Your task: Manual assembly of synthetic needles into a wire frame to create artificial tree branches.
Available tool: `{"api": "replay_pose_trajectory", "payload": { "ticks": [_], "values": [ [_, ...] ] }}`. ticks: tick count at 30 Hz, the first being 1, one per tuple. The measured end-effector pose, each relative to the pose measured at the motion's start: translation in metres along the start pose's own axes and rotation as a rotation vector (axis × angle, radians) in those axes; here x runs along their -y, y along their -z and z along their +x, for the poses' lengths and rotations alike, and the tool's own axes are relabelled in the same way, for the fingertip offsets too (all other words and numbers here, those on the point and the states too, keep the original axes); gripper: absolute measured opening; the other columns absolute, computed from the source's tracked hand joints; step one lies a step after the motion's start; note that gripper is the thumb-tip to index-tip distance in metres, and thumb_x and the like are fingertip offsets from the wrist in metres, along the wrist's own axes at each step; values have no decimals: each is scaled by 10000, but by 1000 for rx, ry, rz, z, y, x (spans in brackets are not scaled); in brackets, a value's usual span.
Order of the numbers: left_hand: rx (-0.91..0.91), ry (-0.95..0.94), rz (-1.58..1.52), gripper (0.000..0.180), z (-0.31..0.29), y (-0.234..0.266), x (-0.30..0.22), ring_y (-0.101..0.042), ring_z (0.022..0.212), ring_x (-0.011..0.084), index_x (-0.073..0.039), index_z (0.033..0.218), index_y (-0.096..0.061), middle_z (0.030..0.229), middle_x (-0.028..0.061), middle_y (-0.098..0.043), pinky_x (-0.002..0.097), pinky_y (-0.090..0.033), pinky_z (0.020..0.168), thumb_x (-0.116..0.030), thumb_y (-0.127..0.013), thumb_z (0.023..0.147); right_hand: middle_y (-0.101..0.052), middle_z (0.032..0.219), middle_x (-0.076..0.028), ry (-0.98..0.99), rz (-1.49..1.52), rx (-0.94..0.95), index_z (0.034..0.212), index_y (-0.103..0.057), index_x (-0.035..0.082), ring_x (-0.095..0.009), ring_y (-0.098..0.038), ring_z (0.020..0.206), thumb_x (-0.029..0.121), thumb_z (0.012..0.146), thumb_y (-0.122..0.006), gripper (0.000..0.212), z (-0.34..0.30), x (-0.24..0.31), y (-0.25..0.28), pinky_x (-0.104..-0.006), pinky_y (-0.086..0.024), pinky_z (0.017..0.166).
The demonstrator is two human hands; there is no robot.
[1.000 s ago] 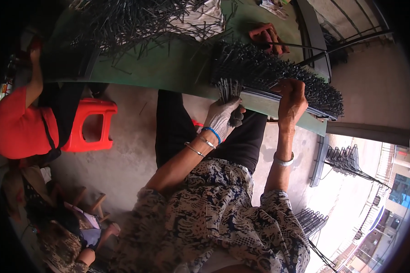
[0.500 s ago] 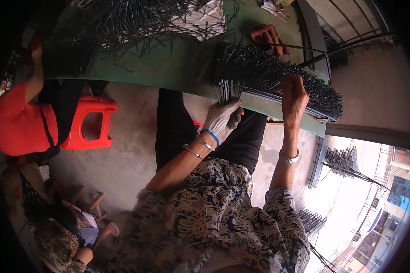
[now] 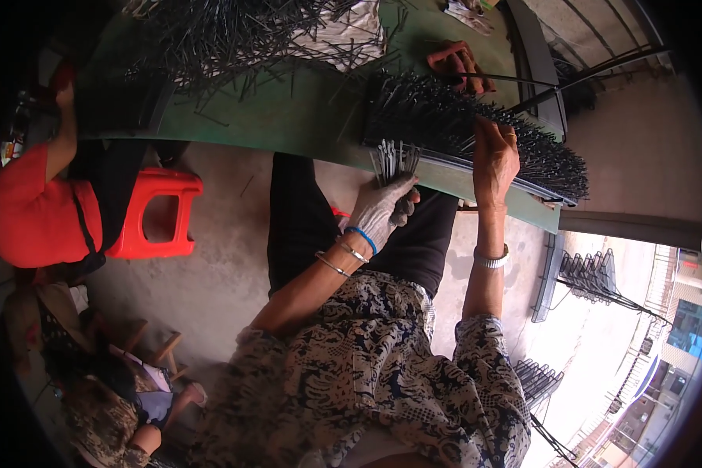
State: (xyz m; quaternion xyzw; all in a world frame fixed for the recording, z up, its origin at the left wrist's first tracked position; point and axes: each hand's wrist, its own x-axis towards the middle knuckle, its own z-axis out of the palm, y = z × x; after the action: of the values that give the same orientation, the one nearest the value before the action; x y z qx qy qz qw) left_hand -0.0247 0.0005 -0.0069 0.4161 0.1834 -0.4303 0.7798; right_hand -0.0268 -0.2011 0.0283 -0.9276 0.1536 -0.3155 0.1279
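Note:
My left hand (image 3: 384, 206), in a pale glove, is closed around a bundle of thin dark metal rods (image 3: 395, 161) whose tips fan upward. It is just off the near edge of the green table (image 3: 288, 129). Bare and pinched together, my right hand (image 3: 494, 164) is over the front edge of a long rack (image 3: 437, 117) packed with upright black rods. Whatever its fingertips hold is too small to make out. A large heap of loose black rods (image 3: 226, 39) lies at the far left, partly on a striped cloth (image 3: 351, 39).
A reddish-brown cloth (image 3: 460, 64) lies behind the rack. To the left are a red plastic stool (image 3: 157, 212) and a person in a red top (image 3: 39, 207). Another person (image 3: 105, 413) is at the lower left. Black wire hangers (image 3: 593, 273) hang at the right.
My right hand has shifted slightly left along the rack, its fingers still pinched. My left hand keeps its bundle of rods almost in place.

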Motion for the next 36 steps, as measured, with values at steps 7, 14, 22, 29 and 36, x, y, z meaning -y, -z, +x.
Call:
{"api": "replay_pose_trajectory", "payload": {
  "ticks": [7, 14, 22, 29, 36],
  "values": [
    [61, 0, 24, 163, -6, 0, 5, -574, 502, 55, -113, 919, -678, 703, 5, -660, 170, -380, 388, -272, -710, 901, -645, 940, -128, 58, 34, -132, 1044, -692, 82, -325, -654, 853, 129, 933, -598, 153, -5, -2, -17, -405, -521, 724],
    [60, -7, 31, 164, -7, 1, 7, -572, 502, 55, -110, 951, -685, 703, 7, -659, 182, -386, 390, -268, -701, 911, -642, 933, -129, 45, -94, -51, 1032, -684, 84, -334, -647, 842, 121, 941, -582, 142, 1, 2, -14, -403, -520, 693],
    [53, -8, 61, 193, -13, -4, 8, -576, 504, 68, -71, 977, -683, 706, 27, -662, 182, -386, 390, -254, -695, 919, -643, 913, -134, 110, -62, -108, 1014, -686, 81, -340, -648, 833, 141, 938, -585, 140, 4, -2, -18, -415, -522, 698],
    [36, 11, 71, 200, -13, -5, 8, -576, 503, 72, -64, 986, -681, 709, 34, -663, 183, -387, 388, -252, -695, 919, -637, 946, -130, 94, -156, -35, 1020, -695, 119, -338, -644, 846, 159, 930, -595, 140, 8, -3, -21, -417, -522, 693],
    [22, 0, 81, 198, -16, -8, 8, -572, 494, 72, -57, 985, -680, 708, 38, -662, 182, -373, 381, -243, -694, 918, -619, 920, -76, 186, -254, -71, 1051, -724, 164, -277, -623, 821, 189, 908, -643, 167, 2, -3, -13, -393, -499, 683]
  ]
}}
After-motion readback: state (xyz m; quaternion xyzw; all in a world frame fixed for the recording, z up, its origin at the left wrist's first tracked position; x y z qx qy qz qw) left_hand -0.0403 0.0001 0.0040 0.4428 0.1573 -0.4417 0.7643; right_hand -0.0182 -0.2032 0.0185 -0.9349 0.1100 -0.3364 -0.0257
